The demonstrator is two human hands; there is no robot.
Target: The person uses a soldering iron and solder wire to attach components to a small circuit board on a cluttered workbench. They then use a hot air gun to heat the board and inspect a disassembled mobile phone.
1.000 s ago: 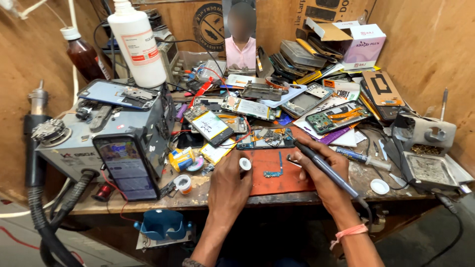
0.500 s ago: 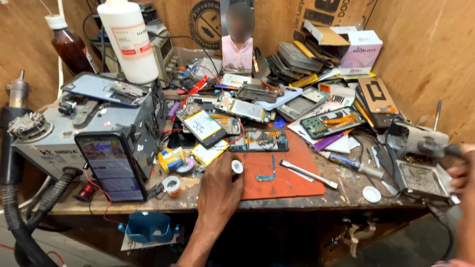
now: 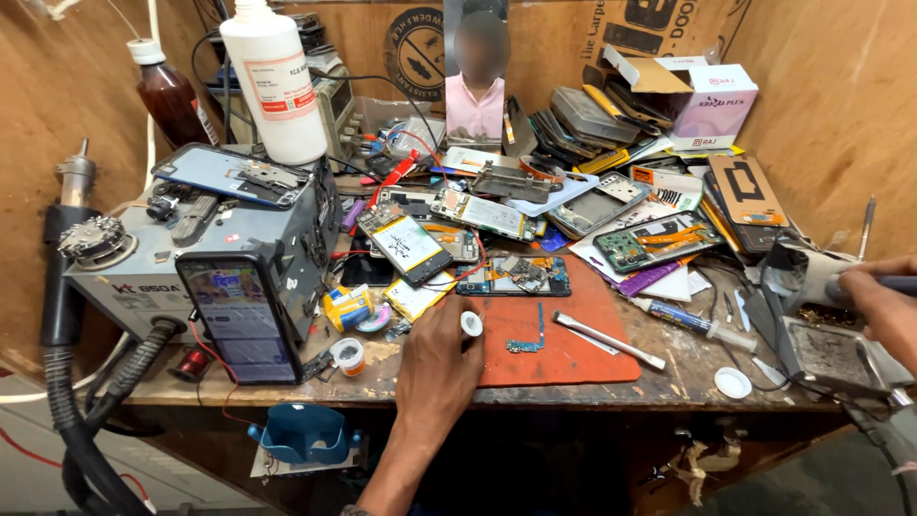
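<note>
While the left hand (image 3: 435, 368) rests at the orange mat (image 3: 564, 334) on the counter (image 3: 669, 387), a small white roll (image 3: 471, 323) is pinched in its grip. A grey tool handle (image 3: 884, 283) is clasped by the right hand (image 3: 884, 311) at the far right. Behind, a white bottle (image 3: 274, 81) with a red-edged label and an open pink-and-white carton (image 3: 702, 100) are seen.

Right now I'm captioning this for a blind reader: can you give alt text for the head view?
A person's left hand holds a small white roll over a red-orange rubber mat on a cluttered wooden workbench strewn with opened phones. The right hand grips a tool handle at the right edge, above a metal stand.
</note>
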